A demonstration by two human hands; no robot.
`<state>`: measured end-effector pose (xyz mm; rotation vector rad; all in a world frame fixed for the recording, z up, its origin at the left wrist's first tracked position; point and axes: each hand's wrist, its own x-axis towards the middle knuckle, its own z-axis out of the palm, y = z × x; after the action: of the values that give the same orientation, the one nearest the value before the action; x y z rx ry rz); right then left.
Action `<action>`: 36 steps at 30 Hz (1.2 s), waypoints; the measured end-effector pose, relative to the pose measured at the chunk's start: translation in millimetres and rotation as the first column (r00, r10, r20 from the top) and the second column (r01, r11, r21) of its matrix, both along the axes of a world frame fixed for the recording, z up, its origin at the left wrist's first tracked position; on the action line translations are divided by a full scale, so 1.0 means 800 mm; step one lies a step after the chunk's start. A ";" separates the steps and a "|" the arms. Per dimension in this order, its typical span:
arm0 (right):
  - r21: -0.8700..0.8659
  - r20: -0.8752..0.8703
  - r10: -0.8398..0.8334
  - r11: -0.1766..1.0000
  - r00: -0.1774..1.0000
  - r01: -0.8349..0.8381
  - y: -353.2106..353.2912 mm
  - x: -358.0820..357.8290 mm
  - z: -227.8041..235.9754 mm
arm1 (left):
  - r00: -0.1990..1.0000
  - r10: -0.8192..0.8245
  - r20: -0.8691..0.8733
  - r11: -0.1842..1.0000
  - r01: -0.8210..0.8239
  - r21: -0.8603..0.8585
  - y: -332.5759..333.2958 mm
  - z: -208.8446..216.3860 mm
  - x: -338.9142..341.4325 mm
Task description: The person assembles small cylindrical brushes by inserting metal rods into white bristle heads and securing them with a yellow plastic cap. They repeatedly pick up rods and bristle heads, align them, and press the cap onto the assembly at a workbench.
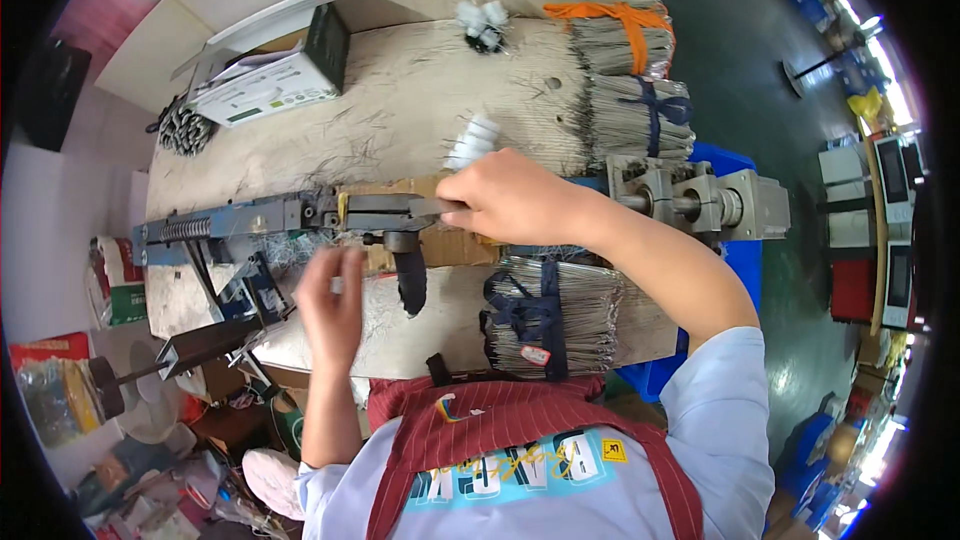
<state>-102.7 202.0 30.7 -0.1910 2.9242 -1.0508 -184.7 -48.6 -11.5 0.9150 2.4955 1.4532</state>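
Observation:
My right hand (505, 197) is closed at the right end of the dark metal jaws (378, 206) of a bench machine. Its fingers pinch around the tapered grey tip there; whatever else they hold is hidden. My left hand (331, 292) is raised just in front of the machine, left of a black wrapped handle (411, 282) that hangs under the jaws. Its fingers are bent and smeared, and I cannot tell what is between them. Near the table's front edge lies a bundle of thin metal rods (585, 312), tied with dark blue cloth.
Two more rod bundles lie at the back right, one tied with orange cloth (636, 35), the other with navy cloth (660, 112). White cylindrical pieces (473, 143) stand behind the machine. A cardboard box (270, 86) sits back left. A shaft assembly (690, 202) occupies the right end.

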 end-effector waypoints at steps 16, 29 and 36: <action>0.044 -0.009 -0.107 0.993 0.994 0.108 -0.019 0.000 -0.013 | 0.976 -0.217 0.025 0.860 0.203 -0.469 -0.001 -0.010 -0.005; 0.251 -0.421 -0.084 0.946 0.903 0.205 -0.047 0.026 -0.001 | 0.387 -0.142 0.911 0.990 0.074 0.122 0.054 0.006 0.112; 0.187 -0.031 -0.017 0.982 0.999 0.022 -0.087 0.062 -0.058 | 0.959 -0.123 0.255 0.955 0.184 -0.230 0.028 -0.084 0.107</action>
<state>-53.1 132.6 -15.6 -0.1737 3.0337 -0.7746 -99.4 -26.0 -78.5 0.8142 2.3052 1.0938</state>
